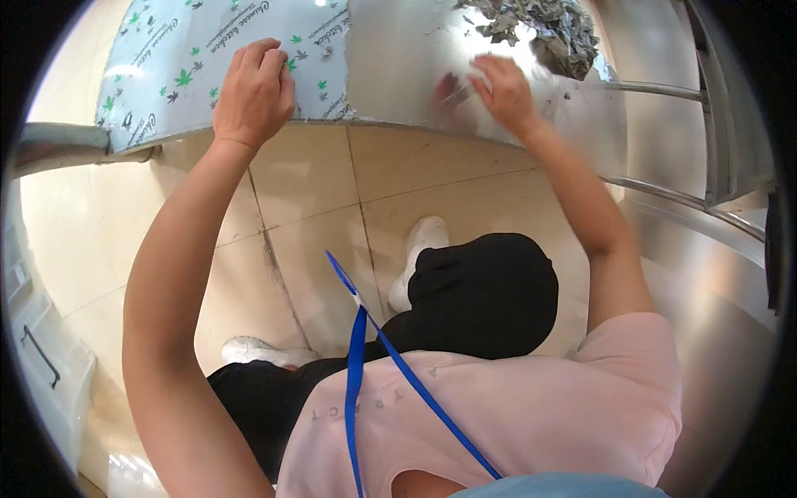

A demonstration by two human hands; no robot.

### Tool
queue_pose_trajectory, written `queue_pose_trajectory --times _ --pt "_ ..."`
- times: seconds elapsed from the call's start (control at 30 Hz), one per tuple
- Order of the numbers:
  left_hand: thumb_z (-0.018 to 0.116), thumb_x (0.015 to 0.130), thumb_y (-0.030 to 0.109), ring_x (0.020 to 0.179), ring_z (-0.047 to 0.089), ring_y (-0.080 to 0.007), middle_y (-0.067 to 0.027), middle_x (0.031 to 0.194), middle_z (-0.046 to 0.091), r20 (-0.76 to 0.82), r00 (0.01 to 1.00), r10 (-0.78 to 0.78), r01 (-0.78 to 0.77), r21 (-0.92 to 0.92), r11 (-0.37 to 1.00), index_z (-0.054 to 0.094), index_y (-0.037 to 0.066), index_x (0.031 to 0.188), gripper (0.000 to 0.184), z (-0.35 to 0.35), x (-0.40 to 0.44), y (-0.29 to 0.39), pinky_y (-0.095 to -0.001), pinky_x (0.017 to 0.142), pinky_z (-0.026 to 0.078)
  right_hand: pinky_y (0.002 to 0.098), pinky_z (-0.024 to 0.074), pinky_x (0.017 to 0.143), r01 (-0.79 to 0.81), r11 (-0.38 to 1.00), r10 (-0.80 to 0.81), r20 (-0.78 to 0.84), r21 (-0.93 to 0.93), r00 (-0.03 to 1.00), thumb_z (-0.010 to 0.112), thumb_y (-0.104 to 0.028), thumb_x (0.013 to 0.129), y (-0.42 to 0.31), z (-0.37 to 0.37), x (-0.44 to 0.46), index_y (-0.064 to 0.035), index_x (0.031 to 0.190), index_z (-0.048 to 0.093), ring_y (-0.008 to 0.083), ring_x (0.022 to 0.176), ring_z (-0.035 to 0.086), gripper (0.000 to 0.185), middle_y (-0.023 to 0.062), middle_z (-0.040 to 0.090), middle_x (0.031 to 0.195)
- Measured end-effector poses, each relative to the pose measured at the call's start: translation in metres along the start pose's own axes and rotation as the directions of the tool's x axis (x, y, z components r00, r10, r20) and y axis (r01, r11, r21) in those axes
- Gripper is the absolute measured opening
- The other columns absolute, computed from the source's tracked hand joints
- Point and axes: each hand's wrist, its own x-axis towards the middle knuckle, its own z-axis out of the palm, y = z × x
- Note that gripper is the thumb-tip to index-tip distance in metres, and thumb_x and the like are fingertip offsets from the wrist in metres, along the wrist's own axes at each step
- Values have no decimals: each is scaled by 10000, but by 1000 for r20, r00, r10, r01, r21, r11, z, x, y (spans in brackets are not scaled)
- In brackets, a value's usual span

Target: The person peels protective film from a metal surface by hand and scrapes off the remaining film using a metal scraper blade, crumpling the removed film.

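My left hand [256,91] rests on a printed film [199,66] with green leaves and lettering, covering the left part of a metal tabletop [390,79]. Its fingers are curled; what they hold, if anything, is hidden. Over the bare shiny metal, my right hand [505,93] has its thumb and fingers apart, slightly blurred. A faint pale streak shows by its thumb, and I cannot tell whether it is a strip or a reflection. Beyond this hand lies a heap of crumpled grey-green scraps [560,37], with smaller bits around it.
Metal rails [656,87] and a steel cabinet side [697,274] stand at the right. A metal tube [66,148] runs at the table's left end. At the lower left is a translucent bin [46,357] with a dark handle. A blue lanyard [357,357] hangs at my chest.
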Motion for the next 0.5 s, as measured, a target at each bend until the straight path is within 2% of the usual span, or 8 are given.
queue_pose_trajectory --times 0.07,0.17,0.2,0.3,0.4,0.5 --pt "547 756 41 952 531 -277 -83 1042 558 -47 999 17 -17 -3 1000 554 50 914 158 1 0 -1 -368 784 465 398 434 868 8 1000 -8 -45 11 999 645 -237 793 -40 0 -28 -22 1021 587 318 962 556 318 132 601 1020" --pt "536 778 29 872 562 -270 -67 1023 563 -21 999 -38 36 -98 995 543 72 930 158 -1 -1 -3 -378 722 479 395 435 869 16 1000 -15 -75 13 997 657 -215 777 -73 5 -53 -17 1036 583 314 942 556 335 111 603 1008" --pt "549 818 58 748 582 -253 -81 912 584 -63 997 -33 25 -129 991 573 63 928 113 1 0 -5 -352 646 479 392 439 861 33 999 -31 -91 26 995 660 -203 771 -77 8 -57 -17 1031 588 309 936 556 328 106 604 1004" --pt "549 856 65 737 594 -215 -98 898 600 22 988 -155 154 -314 937 598 40 952 110 0 -1 -16 -297 682 477 370 457 816 69 996 -59 -167 53 984 663 -136 742 -84 20 -54 -21 986 607 278 904 560 276 89 605 977" --pt "550 881 96 713 580 -150 -81 814 607 -72 981 -180 145 -346 927 624 39 955 119 -15 1 6 -250 666 460 341 470 761 174 980 -147 -244 96 959 646 -79 710 -90 31 -38 -32 928 626 240 860 561 224 65 602 927" --pt "540 894 112 718 564 -111 -61 794 609 -43 950 -309 269 -388 882 625 42 982 142 -25 -11 47 -230 656 448 319 470 733 296 945 -253 -270 135 929 619 -61 687 -107 29 -21 -46 897 636 215 818 559 211 43 594 875"
